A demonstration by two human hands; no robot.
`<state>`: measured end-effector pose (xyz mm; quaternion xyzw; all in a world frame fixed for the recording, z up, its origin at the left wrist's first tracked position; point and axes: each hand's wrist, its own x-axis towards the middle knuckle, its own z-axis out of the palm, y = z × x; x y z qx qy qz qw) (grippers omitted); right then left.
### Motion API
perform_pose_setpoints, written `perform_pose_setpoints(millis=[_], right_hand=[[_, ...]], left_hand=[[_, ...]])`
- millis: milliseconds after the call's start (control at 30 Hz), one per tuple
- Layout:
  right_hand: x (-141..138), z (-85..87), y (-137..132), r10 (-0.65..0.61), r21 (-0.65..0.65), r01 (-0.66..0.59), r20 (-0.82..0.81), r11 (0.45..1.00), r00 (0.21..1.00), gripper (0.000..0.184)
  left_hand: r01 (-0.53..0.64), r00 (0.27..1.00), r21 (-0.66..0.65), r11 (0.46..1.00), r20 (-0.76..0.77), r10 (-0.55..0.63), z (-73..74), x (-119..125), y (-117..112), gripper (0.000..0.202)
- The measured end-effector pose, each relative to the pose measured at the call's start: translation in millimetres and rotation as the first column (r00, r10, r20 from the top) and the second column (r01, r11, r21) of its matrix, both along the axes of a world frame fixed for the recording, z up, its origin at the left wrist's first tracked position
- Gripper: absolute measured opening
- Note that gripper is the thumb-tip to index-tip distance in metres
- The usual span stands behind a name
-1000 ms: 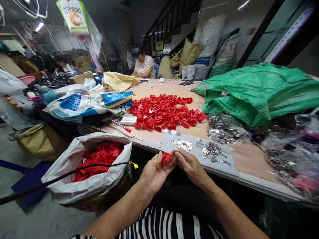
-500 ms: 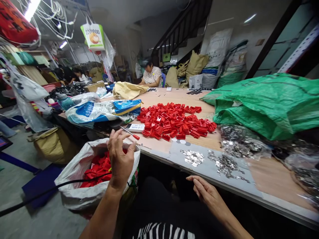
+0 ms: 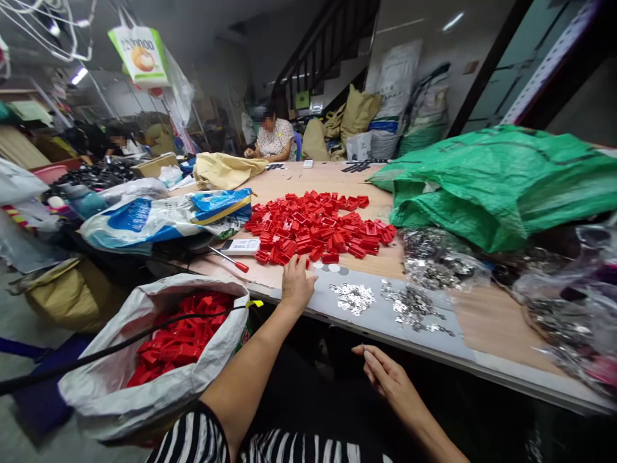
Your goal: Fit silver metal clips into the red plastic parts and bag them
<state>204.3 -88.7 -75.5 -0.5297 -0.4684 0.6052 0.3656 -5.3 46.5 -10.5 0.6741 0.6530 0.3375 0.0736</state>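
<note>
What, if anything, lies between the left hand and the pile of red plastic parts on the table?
Nothing visible. The left hand lies on the table, fingertips almost at the near edge of the red plastic parts. The red-handled screwdriver lies to its left, the small metal pieces to its right, both off the path.

Small assembly workshop, by the look of it. Long wooden table point(image 3: 308, 177) heaped with red plastic parts point(image 3: 318, 225) and small metal pieces point(image 3: 354, 297). Beside the table, a white sack point(image 3: 110, 392) of more red parts. Behind the table, stacked sacks point(image 3: 395, 83) under a staircase point(image 3: 332, 38). At the table's far end, a seated person point(image 3: 274, 132) working.
</note>
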Motion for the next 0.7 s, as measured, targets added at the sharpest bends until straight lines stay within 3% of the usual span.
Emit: perform_pose_setpoints(millis=[133, 267, 433, 567, 700], right_hand=[[10, -3.4, -3, -0.053, -0.029, 0.052, -0.026, 0.998, 0.998, 0.061], [18, -1.8, -5, -0.070, -0.015, 0.069, -0.047, 0.997, 0.996, 0.056], [31, 13.4, -3, 0.043, 0.051, -0.042, -0.027, 0.998, 0.999, 0.045], [48, 41.3, 9, 0.058, 0.156, -0.081, 0.146, 0.984, 0.988, 0.039], [66, 65.6, 35, -0.159, 0.412, -0.046, 0.449, 0.910, 0.879, 0.031]], left_hand=[[-0.008, 1.000, -0.055, 0.998, -0.030, 0.006, -11.0, 6, 24, 0.054], [-0.022, 0.997, -0.069, 0.997, -0.070, 0.017, -20.5, 6, 35, 0.038], [-0.022, 0.993, -0.029, 0.999, -0.118, 0.018, -24.9, 2, 38, 0.027], [0.015, 0.990, -0.022, 1.000, -0.141, -0.018, -24.9, -3, 36, 0.022], [0.057, 0.988, -0.035, 0.998, -0.140, -0.061, -23.9, -5, 35, 0.020]])
